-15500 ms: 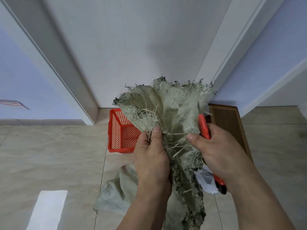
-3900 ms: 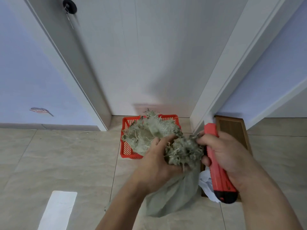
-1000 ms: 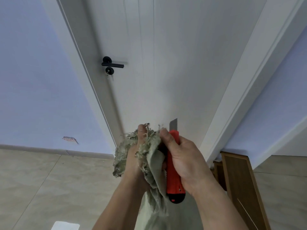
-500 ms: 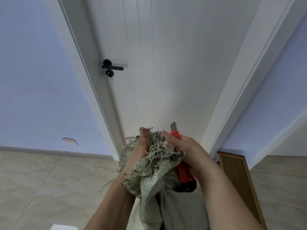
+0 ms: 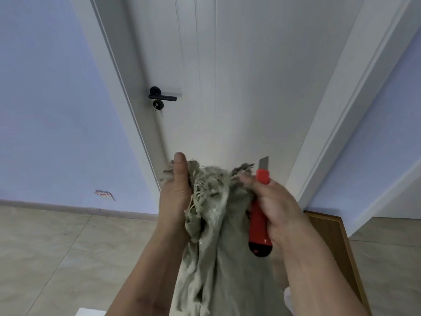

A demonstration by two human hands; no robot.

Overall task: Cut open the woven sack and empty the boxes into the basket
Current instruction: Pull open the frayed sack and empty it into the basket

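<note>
Woven sack (image 5: 218, 258): lower part runs off the bottom edge; contents not visible. Left hand (image 5: 175, 197): fingers hidden behind the bunched sack top, only thumb and palm side show. Red utility knife (image 5: 258, 224): mid-handle covered by the right hand (image 5: 275, 208). Wooden board (image 5: 330, 236) partly behind the right forearm. White object (image 5: 287, 297) by that forearm, mostly covered, unidentifiable. White patch (image 5: 91, 312) cut by the bottom edge.
</note>
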